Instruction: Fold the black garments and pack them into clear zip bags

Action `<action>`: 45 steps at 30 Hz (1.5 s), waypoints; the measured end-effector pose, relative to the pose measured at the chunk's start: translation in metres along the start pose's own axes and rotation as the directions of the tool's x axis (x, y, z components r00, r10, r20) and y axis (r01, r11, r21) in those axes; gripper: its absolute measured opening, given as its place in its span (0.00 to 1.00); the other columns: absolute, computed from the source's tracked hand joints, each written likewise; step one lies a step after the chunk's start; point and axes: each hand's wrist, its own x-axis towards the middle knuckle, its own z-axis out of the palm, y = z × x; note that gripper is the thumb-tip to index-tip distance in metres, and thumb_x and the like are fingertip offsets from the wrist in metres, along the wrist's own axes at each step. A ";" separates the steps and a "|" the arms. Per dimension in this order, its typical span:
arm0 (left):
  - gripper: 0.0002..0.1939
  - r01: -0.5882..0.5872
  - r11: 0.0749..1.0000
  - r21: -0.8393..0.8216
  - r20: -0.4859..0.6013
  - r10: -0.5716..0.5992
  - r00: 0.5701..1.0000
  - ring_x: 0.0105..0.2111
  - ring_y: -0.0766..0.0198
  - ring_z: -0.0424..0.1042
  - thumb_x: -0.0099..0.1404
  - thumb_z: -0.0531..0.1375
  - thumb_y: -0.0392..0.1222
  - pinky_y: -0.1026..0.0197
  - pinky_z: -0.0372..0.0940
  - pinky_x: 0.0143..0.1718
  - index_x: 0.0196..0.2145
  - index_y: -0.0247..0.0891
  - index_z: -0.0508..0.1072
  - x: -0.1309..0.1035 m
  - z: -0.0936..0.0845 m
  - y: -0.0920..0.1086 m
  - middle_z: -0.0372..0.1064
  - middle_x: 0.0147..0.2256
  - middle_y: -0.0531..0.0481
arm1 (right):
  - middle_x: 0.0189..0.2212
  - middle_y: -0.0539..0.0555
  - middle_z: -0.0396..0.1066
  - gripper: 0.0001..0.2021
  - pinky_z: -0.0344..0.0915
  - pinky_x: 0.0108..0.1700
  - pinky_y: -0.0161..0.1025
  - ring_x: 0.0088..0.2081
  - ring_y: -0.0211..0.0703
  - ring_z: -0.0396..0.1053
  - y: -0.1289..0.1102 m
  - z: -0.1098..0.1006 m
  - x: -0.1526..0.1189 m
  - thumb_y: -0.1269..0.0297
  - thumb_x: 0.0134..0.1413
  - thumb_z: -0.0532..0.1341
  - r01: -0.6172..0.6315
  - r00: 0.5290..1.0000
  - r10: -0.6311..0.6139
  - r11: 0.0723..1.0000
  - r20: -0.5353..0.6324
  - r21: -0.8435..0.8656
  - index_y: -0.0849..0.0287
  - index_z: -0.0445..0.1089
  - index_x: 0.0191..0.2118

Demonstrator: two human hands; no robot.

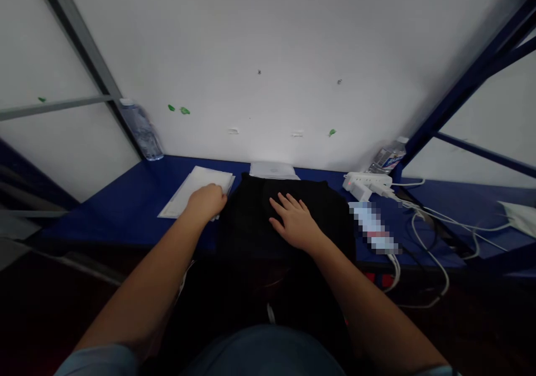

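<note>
A piece of black clothing is spread over the front middle of the blue desk, and its lower part hangs past the desk's edge. On top of it my right hand lies flat with the fingers spread. My left hand is closed at the garment's left edge, above some white papers; its fingertips are partly hidden. Behind the cloth, a white flat object shows against the wall.
A clear bottle leans at the back left of the blue desk. At right are a white power strip with cables, a blurred-out phone and another bottle. Metal frames rise on both sides.
</note>
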 end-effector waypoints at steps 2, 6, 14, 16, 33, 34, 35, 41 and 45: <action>0.20 0.007 1.000 0.030 0.037 -0.008 0.999 0.43 0.44 0.78 0.68 0.51 0.46 0.52 0.71 0.41 0.44 0.32 0.78 -0.002 0.003 -0.008 0.77 0.44 0.31 | 0.71 0.62 0.50 0.36 0.46 0.68 0.66 0.72 0.63 0.46 0.001 -0.002 0.002 0.42 0.64 0.55 0.013 1.000 -0.013 1.000 0.024 0.012 0.55 0.54 0.71; 0.19 -0.011 0.999 0.042 0.052 0.009 0.999 0.42 0.46 0.78 0.67 0.51 0.45 0.54 0.70 0.40 0.42 0.32 0.79 -0.001 0.006 -0.013 0.78 0.41 0.31 | 0.72 0.64 0.49 0.40 0.44 0.68 0.67 0.72 0.64 0.45 0.002 -0.002 0.006 0.38 0.61 0.56 0.021 0.998 -0.022 0.999 0.056 0.026 0.55 0.53 0.72; 0.19 0.044 0.995 0.091 0.082 -0.052 0.995 0.42 0.48 0.78 0.66 0.50 0.40 0.56 0.69 0.41 0.40 0.33 0.81 0.000 -0.001 -0.009 0.79 0.39 0.32 | 0.71 0.62 0.51 0.39 0.51 0.69 0.59 0.72 0.60 0.48 0.022 -0.019 -0.001 0.58 0.55 0.65 0.124 0.990 -0.131 0.986 0.051 0.114 0.56 0.55 0.71; 0.18 0.053 0.994 0.093 0.061 -0.059 0.996 0.43 0.47 0.78 0.67 0.50 0.40 0.54 0.69 0.42 0.39 0.33 0.81 -0.002 -0.008 -0.007 0.78 0.39 0.32 | 0.70 0.62 0.54 0.39 0.54 0.68 0.56 0.71 0.58 0.50 0.027 -0.023 -0.001 0.65 0.51 0.65 0.156 0.986 -0.162 0.981 0.042 0.120 0.57 0.58 0.70; 0.14 -0.228 0.970 -0.089 -0.023 0.226 0.974 0.36 0.46 0.78 0.68 0.54 0.38 0.49 0.71 0.40 0.32 0.35 0.79 -0.027 -0.040 0.095 0.77 0.32 0.38 | 0.66 0.65 0.62 0.34 0.63 0.62 0.52 0.64 0.58 0.63 0.023 -0.031 0.003 0.71 0.52 0.63 0.247 0.968 -0.244 0.967 0.055 -0.061 0.63 0.63 0.66; 0.14 -0.246 0.966 -0.082 -0.028 0.245 0.969 0.35 0.46 0.78 0.68 0.53 0.39 0.49 0.71 0.40 0.32 0.35 0.78 -0.027 -0.039 0.092 0.77 0.32 0.38 | 0.65 0.65 0.63 0.33 0.64 0.62 0.52 0.64 0.57 0.64 0.023 -0.030 0.004 0.72 0.52 0.63 0.243 0.970 -0.241 0.968 0.045 -0.061 0.64 0.64 0.65; 0.14 -0.267 0.961 -0.073 -0.032 0.265 0.964 0.35 0.47 0.78 0.68 0.53 0.39 0.50 0.71 0.39 0.33 0.35 0.78 -0.028 -0.038 0.088 0.77 0.33 0.38 | 0.64 0.65 0.65 0.31 0.64 0.62 0.51 0.63 0.57 0.65 0.023 -0.028 0.004 0.72 0.53 0.63 0.235 0.972 -0.234 0.970 0.032 -0.058 0.64 0.65 0.65; 0.12 -0.383 0.922 -0.065 -0.027 0.382 0.924 0.40 0.51 0.78 0.64 0.53 0.35 0.54 0.70 0.43 0.38 0.36 0.77 -0.032 -0.031 0.065 0.78 0.41 0.40 | 0.64 0.66 0.64 0.32 0.65 0.60 0.53 0.63 0.59 0.64 0.023 -0.026 0.006 0.66 0.54 0.65 0.255 0.967 -0.256 0.965 -0.006 -0.063 0.65 0.63 0.65; 0.19 -0.442 0.889 -0.121 -0.050 0.439 0.897 0.53 0.52 0.74 0.62 0.54 0.32 0.56 0.67 0.55 0.48 0.34 0.76 -0.029 -0.021 0.060 0.72 0.57 0.38 | 0.64 0.63 0.65 0.34 0.65 0.61 0.51 0.63 0.57 0.65 0.021 -0.026 0.010 0.68 0.53 0.65 0.275 0.961 -0.276 0.957 0.007 -0.090 0.62 0.61 0.67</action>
